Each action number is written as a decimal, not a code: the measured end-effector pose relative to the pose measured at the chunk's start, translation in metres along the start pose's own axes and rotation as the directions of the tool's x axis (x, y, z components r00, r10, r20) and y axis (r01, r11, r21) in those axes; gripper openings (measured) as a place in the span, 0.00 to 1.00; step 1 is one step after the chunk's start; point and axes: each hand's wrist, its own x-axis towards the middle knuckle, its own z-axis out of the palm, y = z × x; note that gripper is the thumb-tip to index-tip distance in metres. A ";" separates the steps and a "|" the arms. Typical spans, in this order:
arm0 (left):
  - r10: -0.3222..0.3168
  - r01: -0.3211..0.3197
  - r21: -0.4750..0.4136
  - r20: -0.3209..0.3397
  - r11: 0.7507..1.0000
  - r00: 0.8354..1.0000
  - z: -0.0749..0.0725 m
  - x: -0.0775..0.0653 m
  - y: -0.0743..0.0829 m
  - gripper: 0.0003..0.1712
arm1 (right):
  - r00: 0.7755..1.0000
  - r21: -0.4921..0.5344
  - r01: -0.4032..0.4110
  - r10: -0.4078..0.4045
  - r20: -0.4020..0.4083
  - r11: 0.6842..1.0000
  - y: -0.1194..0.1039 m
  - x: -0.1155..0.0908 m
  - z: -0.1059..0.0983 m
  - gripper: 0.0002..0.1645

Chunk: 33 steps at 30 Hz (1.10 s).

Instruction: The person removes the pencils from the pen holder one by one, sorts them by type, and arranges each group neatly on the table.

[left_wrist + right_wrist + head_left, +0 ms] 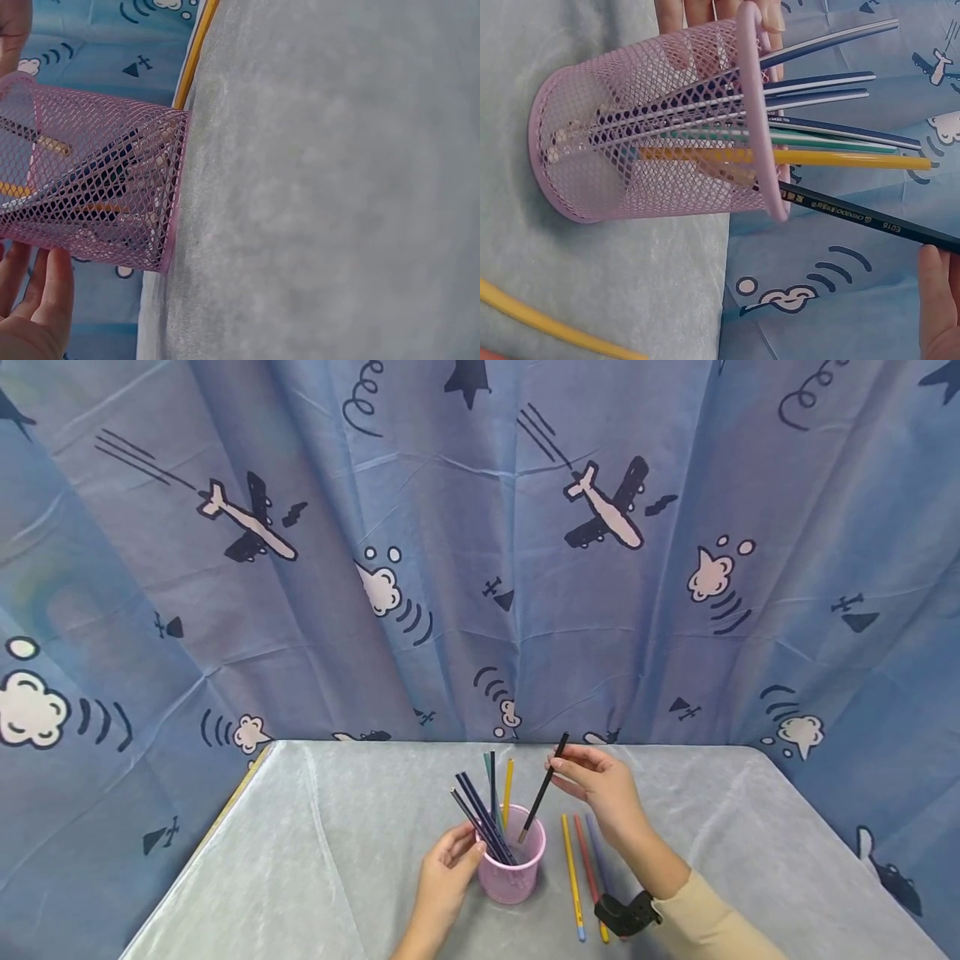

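A pink mesh pencil cup [510, 887] stands upright on the table. My left hand [442, 881] grips its left side near the rim; in the right wrist view, its fingers [699, 13] show behind the mesh. Between the thumb and fingers of my right hand [609, 793] is a black pencil [545, 787], slanted, its lower end inside the cup's mouth. Several dark blue pencils [474, 799], a yellow pencil [855, 158] and a green pencil [832, 142] lean in the cup. The right wrist view shows gold lettering on the black pencil.
Right of the cup, a yellow pencil [572, 877], a red pencil [587, 856] and a bluish-purple pencil [599, 852] lie side by side, partly under the right wrist and its black device [628, 914]. A pale cloth [360, 860] covers the table. Behind hangs a blue patterned curtain [465, 677].
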 end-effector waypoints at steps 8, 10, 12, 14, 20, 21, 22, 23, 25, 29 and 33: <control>0.000 0.000 0.005 0.012 1.000 1.000 0.002 0.000 0.001 0.27 | 1.000 -0.022 0.011 -0.011 0.011 1.000 -0.005 -0.003 -0.005 0.06; -0.002 0.002 0.005 0.014 1.000 1.000 0.002 0.000 0.002 0.28 | 1.000 -0.027 0.013 -0.012 0.014 1.000 -0.007 -0.003 -0.006 0.06; 0.001 -0.001 0.009 0.015 1.000 1.000 0.002 0.000 0.002 0.28 | 1.000 -0.031 0.015 -0.015 0.018 0.999 -0.010 -0.003 -0.006 0.06; 0.001 -0.002 0.007 0.017 1.000 1.000 0.002 0.001 0.003 0.28 | 1.000 -0.037 0.018 -0.017 0.023 0.999 -0.012 -0.003 -0.007 0.06; 0.004 -0.004 -0.011 0.017 1.000 1.000 0.003 0.002 0.003 0.27 | 0.999 -0.042 0.026 -0.025 0.024 0.999 -0.018 -0.003 -0.010 0.06; 0.006 -0.005 -0.010 0.016 1.000 1.000 0.003 0.002 0.003 0.27 | 0.999 -0.037 0.025 -0.024 0.023 0.999 -0.018 -0.003 -0.011 0.06; 0.008 -0.008 -0.009 0.014 1.000 1.000 0.003 0.001 0.003 0.27 | 0.999 -0.028 0.024 -0.023 0.024 0.999 -0.018 -0.004 -0.011 0.06; 0.007 -0.007 -0.007 0.012 1.000 1.000 0.002 0.001 0.002 0.27 | 0.999 -0.027 0.023 -0.022 0.026 0.999 -0.018 -0.004 -0.012 0.06; 0.010 -0.010 -0.008 0.013 1.000 1.000 0.001 -0.001 0.001 0.27 | 1.000 -0.026 0.020 -0.020 0.024 0.999 -0.018 -0.005 -0.013 0.05; 0.008 -0.008 -0.002 0.019 1.000 1.000 0.000 -0.002 -0.001 0.27 | 0.999 -0.030 0.030 -0.029 0.023 0.999 -0.022 -0.008 -0.017 0.06; 0.003 -0.003 -0.012 0.017 1.000 1.000 0.000 -0.001 -0.001 0.27 | 0.998 -0.011 0.060 -0.060 0.034 0.998 -0.030 -0.010 -0.024 0.06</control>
